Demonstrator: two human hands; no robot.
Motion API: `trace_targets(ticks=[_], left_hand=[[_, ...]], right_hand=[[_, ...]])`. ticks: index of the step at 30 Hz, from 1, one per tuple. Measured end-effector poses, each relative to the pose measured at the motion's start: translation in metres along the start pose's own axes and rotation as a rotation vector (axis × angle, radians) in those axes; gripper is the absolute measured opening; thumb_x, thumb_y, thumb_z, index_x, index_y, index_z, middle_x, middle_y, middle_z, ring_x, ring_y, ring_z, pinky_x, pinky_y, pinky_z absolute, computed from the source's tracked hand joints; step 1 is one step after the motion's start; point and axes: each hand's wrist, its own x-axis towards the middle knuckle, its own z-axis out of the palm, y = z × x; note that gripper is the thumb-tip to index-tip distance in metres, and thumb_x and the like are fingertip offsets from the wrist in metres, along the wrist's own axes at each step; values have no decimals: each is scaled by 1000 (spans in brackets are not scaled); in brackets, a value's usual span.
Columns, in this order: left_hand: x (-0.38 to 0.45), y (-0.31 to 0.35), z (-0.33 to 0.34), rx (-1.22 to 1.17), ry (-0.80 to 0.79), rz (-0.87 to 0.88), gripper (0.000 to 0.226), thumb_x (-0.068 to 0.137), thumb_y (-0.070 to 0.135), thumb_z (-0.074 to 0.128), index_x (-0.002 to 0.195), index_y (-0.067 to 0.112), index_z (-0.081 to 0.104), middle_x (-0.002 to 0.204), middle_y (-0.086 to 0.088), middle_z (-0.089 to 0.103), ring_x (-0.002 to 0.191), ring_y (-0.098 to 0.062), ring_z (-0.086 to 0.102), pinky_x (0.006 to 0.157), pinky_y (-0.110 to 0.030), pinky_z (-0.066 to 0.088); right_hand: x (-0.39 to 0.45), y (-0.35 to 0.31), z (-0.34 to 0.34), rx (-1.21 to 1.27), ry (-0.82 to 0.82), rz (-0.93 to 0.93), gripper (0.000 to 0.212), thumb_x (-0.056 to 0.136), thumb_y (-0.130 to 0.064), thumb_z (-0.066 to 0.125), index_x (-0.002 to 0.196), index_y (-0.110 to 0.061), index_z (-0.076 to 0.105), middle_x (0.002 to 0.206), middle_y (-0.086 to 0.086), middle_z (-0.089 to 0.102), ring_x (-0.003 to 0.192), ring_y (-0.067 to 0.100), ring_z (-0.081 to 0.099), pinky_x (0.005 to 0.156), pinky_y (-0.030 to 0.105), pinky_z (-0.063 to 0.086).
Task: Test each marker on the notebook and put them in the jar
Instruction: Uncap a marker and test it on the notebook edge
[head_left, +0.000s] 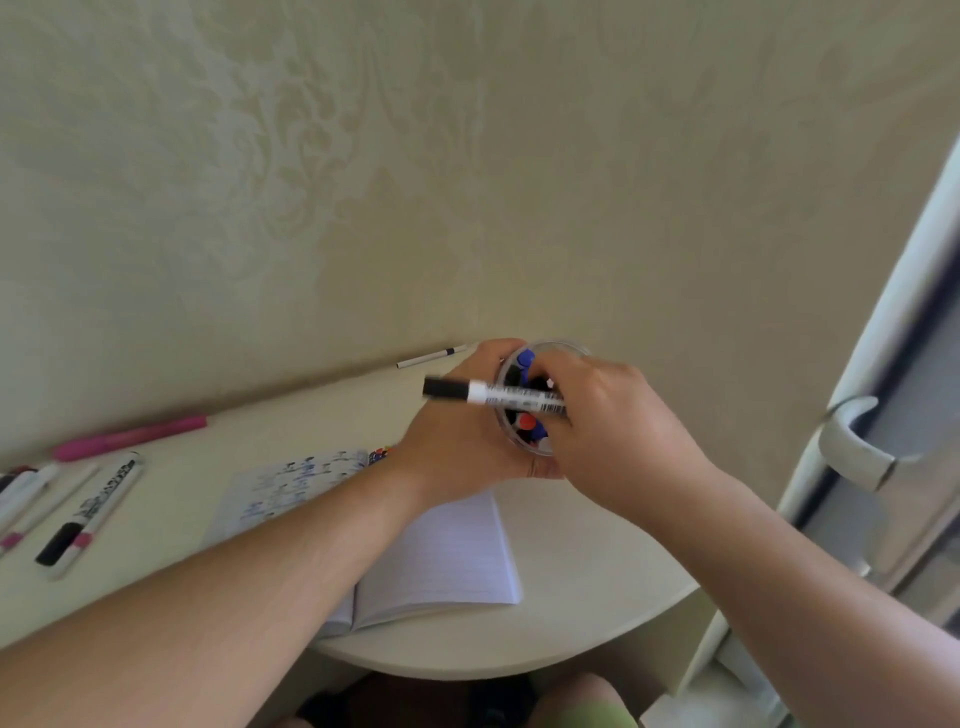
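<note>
the left hand (457, 441) is wrapped around the clear jar (540, 400), fingers curled on its wall, and holds it above the far part of the open notebook (441, 556). the right hand (613, 431) pinches a white marker with a black cap (488, 393) and holds it nearly flat across the mouth of the jar, cap pointing to the left. inside the jar stand other markers with blue, red and black caps.

the notebook lies near the rounded front edge of the pale table (571, 623); its left page has blue and black scribbles, its right page is lined and blank. at the left edge of the table lie more markers: a pink marker (130, 437) close to the wall, a white marker with black print (91, 514) and some others partly cut by the frame. a thin white pen (431, 357) lies along the wall, just behind the left hand. at the right, a white door with a handle (857, 447) stands close to the table.
</note>
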Motion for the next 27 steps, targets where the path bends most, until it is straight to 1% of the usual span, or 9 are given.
trace_targets(ticks=[4, 8, 13, 16, 18, 20, 22, 24, 27], left_hand=[[-1, -5, 1, 33, 11, -15, 102, 49, 25, 105, 134, 32, 49, 107, 11, 72, 98, -11, 72, 87, -45, 60], [1, -9, -2, 73, -6, 15, 102, 49, 32, 106, 135, 30, 51, 117, 11, 70, 111, -13, 70, 93, -45, 59], [-4, -6, -2, 70, 8, 21, 99, 53, 23, 105, 136, 29, 50, 108, 12, 72, 102, -9, 70, 91, -35, 59], [-2, -9, -7, 4, -16, 5, 93, 58, 14, 103, 136, 24, 54, 110, 6, 74, 102, -10, 72, 91, -30, 59], [-1, -10, -11, -16, -32, -3, 94, 59, 16, 103, 138, 26, 54, 119, 6, 73, 112, -9, 70, 97, -35, 58], [-2, -11, -12, -24, -52, -9, 104, 58, 17, 104, 145, 28, 48, 122, 7, 71, 114, -9, 69, 99, -36, 57], [-3, -10, -10, -19, -71, -6, 109, 57, 17, 104, 148, 30, 44, 118, 10, 71, 105, -7, 70, 92, -34, 58], [-3, -6, -6, 36, -96, 26, 108, 56, 23, 105, 147, 29, 46, 116, 12, 69, 102, -4, 68, 87, -32, 58], [-1, -7, -2, 73, -111, 55, 98, 53, 25, 105, 137, 24, 54, 110, 9, 70, 102, -8, 69, 86, -40, 59]], right_hand=[[3, 2, -4, 35, -71, 56, 11, 99, -21, 60, 98, -26, 51, 81, -9, 55, 74, 21, 55, 61, 33, 46], [4, 1, -8, 136, -133, 73, 9, 98, -34, 64, 101, -26, 64, 80, -11, 60, 74, 7, 55, 59, 19, 41], [8, -1, -5, 44, -12, 93, 3, 94, -24, 66, 93, -25, 64, 77, -8, 61, 71, 19, 58, 58, 37, 49], [10, 3, -5, 7, 22, 76, 14, 93, -14, 63, 86, -25, 60, 72, -7, 58, 68, 21, 57, 56, 39, 50], [8, 4, -8, 43, 24, 72, 17, 92, -11, 61, 91, -26, 70, 74, -5, 63, 70, 21, 59, 59, 43, 54], [6, 3, -12, 85, -13, 75, 34, 87, -6, 57, 94, -33, 76, 74, -5, 66, 69, 18, 60, 58, 42, 55], [7, -1, -13, 42, -76, 102, 36, 85, -10, 59, 92, -41, 75, 75, -8, 66, 69, 16, 60, 54, 37, 53], [9, -2, -9, -4, -92, 147, 18, 84, -22, 69, 90, -39, 73, 76, -9, 65, 71, 18, 62, 56, 36, 55], [7, -2, -6, 22, -64, 183, 10, 79, -33, 77, 85, -35, 70, 74, -9, 65, 72, 19, 63, 58, 38, 55]])
